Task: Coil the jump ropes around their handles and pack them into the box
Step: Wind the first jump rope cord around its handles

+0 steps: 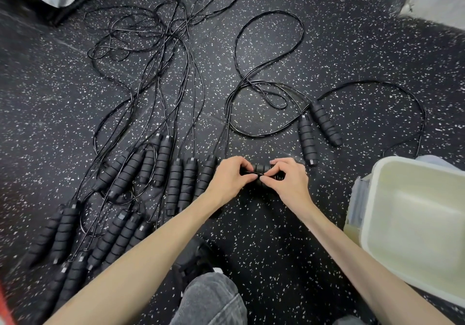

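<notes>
Bundled handles (261, 171) of 1 jump rope, held just above the speckled floor (276, 236) at centre frame. The left hand (230, 177) closes its grip on the left end of the bundle; the right hand (289, 180) closes on the right end, its fingertips (263, 179) pinching a thin black cord against the foam. Both hands meet at the middle of the bundle. A cord (221, 138) runs from the area of the hands up across the floor. To the left, many uncoiled ropes lie with their foam handles (141, 171) in rough rows, and their cords gather in a tangle (156, 37) farther away. To the right, 2 more handles (317, 130) lie side by side with their cord looped around them on the floor. A pale plastic box (372, 214) sits at the right edge, near the right forearm, its interior showing no ropes. A knee in grey denim (211, 299) occupies the bottom centre.
</notes>
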